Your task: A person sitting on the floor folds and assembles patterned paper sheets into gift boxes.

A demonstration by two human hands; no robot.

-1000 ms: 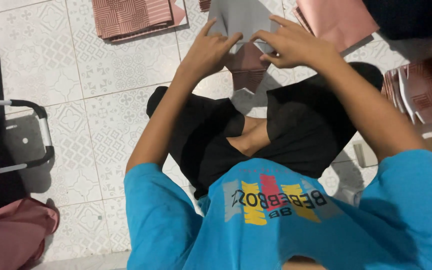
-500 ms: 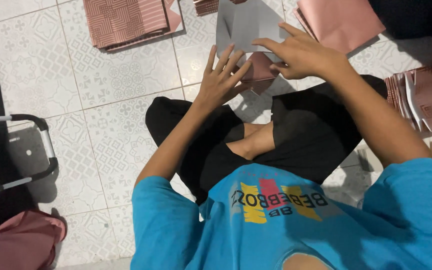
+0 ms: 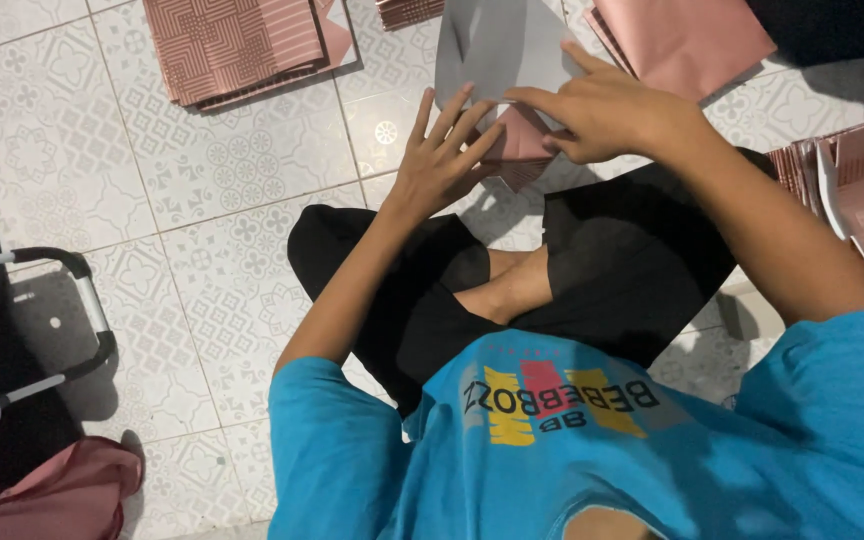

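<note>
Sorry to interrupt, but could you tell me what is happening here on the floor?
A person sits cross-legged on the tiled floor, pressing a grey sheet flat with both hands. The left hand lies spread on its lower edge; the right hand pinches beside it. Stacks of pink patterned sheets lie around.

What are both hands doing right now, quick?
Left hand: open, fingers spread, pressing flat on the grey folded paper sheet.
Right hand: fingers curled, pressing down on the same sheet; not gripping it.
</note>
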